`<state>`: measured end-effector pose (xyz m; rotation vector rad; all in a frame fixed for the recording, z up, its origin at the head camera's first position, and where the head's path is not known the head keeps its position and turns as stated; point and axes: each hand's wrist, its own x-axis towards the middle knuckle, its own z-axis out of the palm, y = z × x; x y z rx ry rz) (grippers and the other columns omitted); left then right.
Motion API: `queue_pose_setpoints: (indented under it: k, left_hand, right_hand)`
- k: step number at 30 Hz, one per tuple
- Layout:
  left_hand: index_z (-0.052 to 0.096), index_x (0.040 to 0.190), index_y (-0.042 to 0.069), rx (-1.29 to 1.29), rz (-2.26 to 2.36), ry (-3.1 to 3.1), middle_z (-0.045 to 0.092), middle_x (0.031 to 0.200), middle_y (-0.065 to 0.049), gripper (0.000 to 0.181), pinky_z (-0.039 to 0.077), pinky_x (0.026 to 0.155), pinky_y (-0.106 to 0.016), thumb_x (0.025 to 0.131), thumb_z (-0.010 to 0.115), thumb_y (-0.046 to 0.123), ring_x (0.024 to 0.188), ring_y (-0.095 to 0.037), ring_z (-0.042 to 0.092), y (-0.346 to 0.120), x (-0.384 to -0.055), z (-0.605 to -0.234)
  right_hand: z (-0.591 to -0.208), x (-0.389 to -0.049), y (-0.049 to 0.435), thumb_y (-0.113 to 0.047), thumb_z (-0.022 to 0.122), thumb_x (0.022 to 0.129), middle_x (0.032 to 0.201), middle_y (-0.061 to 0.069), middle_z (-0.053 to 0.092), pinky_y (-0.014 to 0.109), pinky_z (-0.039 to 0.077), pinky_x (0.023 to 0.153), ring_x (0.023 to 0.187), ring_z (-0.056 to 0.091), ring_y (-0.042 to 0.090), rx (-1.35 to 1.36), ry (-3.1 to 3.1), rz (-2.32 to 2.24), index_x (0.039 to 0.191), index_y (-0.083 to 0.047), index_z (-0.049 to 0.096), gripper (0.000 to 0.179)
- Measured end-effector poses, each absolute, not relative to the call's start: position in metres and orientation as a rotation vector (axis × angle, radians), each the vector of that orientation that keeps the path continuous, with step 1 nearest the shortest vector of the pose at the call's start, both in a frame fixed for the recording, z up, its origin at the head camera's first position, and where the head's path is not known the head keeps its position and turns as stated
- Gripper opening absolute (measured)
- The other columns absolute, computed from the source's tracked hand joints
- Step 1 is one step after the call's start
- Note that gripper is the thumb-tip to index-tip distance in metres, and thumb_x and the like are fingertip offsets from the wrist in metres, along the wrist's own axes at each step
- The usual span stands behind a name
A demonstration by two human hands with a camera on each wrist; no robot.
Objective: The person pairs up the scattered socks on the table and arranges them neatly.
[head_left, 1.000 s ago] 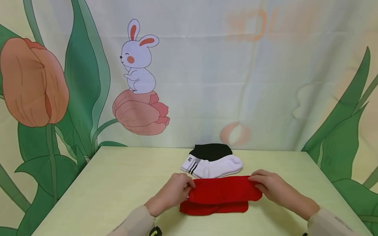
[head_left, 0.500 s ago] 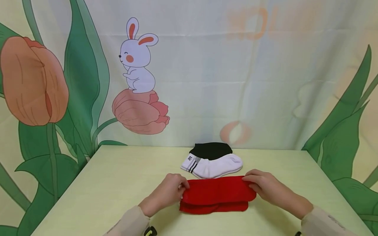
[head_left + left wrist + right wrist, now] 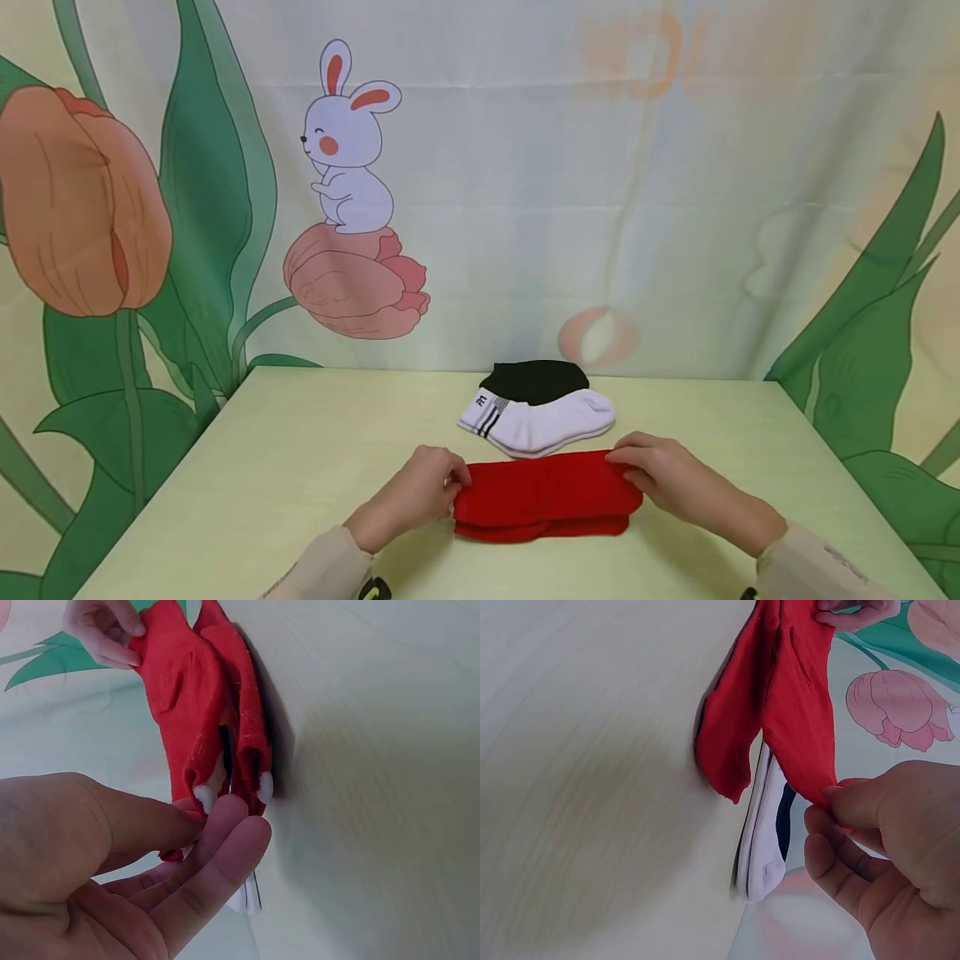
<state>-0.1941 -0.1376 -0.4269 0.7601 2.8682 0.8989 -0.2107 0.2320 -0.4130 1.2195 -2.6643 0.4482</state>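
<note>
Both hands pinch a red sock (image 3: 547, 485) and hold it stretched sideways over a second red sock (image 3: 588, 527) that lies on the table. My left hand (image 3: 422, 487) grips the cuff end, where white lining (image 3: 204, 797) shows in the left wrist view. My right hand (image 3: 667, 468) pinches the toe end between thumb and fingers. From the right wrist side, the toe of the held sock (image 3: 802, 727) stands apart from the lower one (image 3: 724, 746). The lower sock's upper part is mostly hidden behind the held one.
Just behind the red socks lies a white sock (image 3: 543, 423) with dark stripes at its cuff. A black sock (image 3: 536, 382) lies beyond it. The pale table (image 3: 315, 467) ends at a printed curtain (image 3: 495, 208) with a rabbit and tulips.
Both hands have shifted left and slightly down, carrying the upper red sock until it lines up more closely with the lower one. The other socks have stayed put.
</note>
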Motion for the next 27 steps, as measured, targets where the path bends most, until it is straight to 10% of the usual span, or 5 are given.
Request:
queue_pose_setpoints:
  k: [15,27]
  left_hand:
    - [0.077,0.087,0.0,0.876,0.851,2.876,0.074,0.088,-0.007,0.02,0.056,0.074,-0.03,0.086,0.06,-0.012,0.08,-0.017,0.064,-0.137,-0.196,-0.439]
    - [0.075,0.085,0.007,0.799,0.783,2.876,0.063,0.076,0.004,0.007,0.046,0.067,-0.027,0.087,0.08,0.011,0.072,-0.01,0.051,-0.135,-0.195,-0.442]
  right_hand:
    - [-0.414,-0.21,0.229,0.004,0.078,0.086,0.111,0.008,0.068,0.032,0.06,0.081,0.098,0.068,0.025,1.186,-2.776,0.465,0.117,-0.002,0.074,0.031]
    - [-0.428,-0.209,0.229,0.002,0.079,0.085,0.108,0.008,0.069,0.032,0.06,0.079,0.095,0.068,0.024,1.183,-2.844,0.497,0.115,-0.001,0.075,0.03]
